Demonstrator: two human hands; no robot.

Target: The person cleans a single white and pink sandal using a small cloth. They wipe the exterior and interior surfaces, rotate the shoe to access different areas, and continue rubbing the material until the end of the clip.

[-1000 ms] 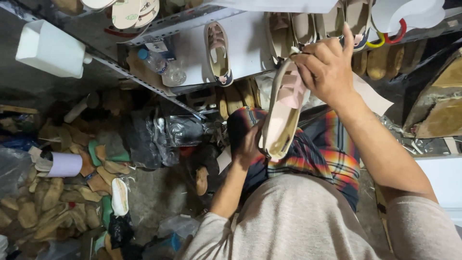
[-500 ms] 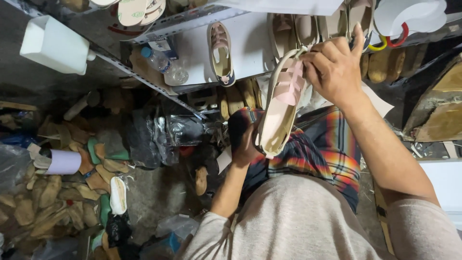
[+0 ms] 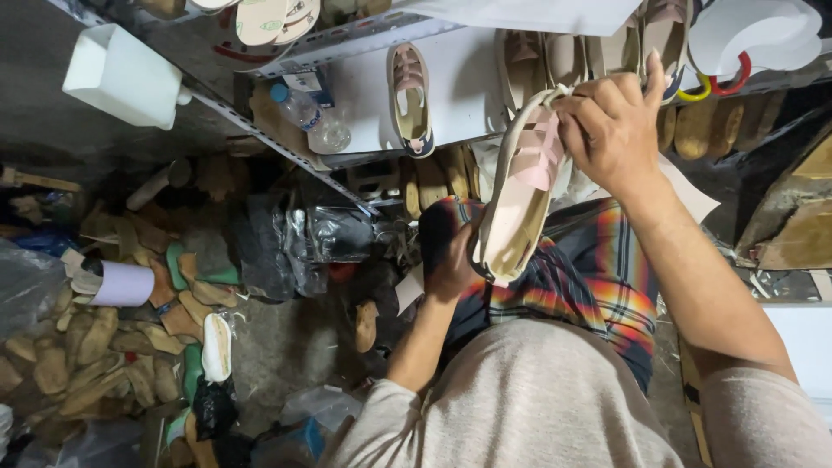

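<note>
right hand fingers pinch the sandal strap end, left hand cups the heel to steady it

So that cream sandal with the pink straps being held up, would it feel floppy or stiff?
Probably fairly stiff: the sandal keeps its long flat shape though gripped only at its ends by the right hand and left hand. Likely light, since fingers alone steady it. The pink straps look softer.

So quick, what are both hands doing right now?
Left hand: closed on the lower end of the cream sandal.
Right hand: closed on the sandal's upper end, by its pink straps.
</note>
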